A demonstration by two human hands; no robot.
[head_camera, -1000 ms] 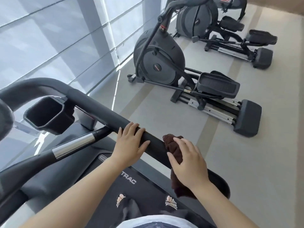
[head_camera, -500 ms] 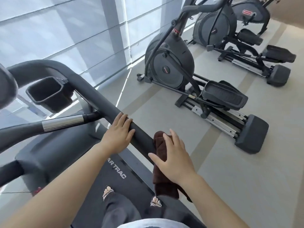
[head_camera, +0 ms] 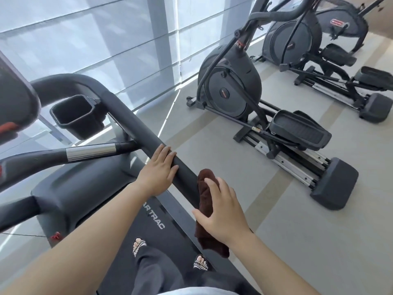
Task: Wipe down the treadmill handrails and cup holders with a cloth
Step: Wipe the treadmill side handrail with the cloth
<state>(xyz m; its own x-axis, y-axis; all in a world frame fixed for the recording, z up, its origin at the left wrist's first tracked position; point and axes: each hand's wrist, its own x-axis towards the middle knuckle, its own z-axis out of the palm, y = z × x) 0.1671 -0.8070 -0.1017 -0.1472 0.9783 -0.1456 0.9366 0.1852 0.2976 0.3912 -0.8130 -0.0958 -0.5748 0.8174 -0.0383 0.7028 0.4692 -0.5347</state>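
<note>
Cloth [head_camera: 212, 243] was draped over the near end of the handrail [head_camera: 131, 122] and pressed there by right hand [head_camera: 221, 211], fingers spread, not clenched. Left hand [head_camera: 158, 171] was laid flat on the rail just ahead, grasping nothing. Task judged early: upper rail and cup holder [head_camera: 74, 116] seemingly not yet wiped.

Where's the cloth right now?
Head view, lower centre: the cloth drapes over the handrail under the right hand, just beside the left hand.
</note>
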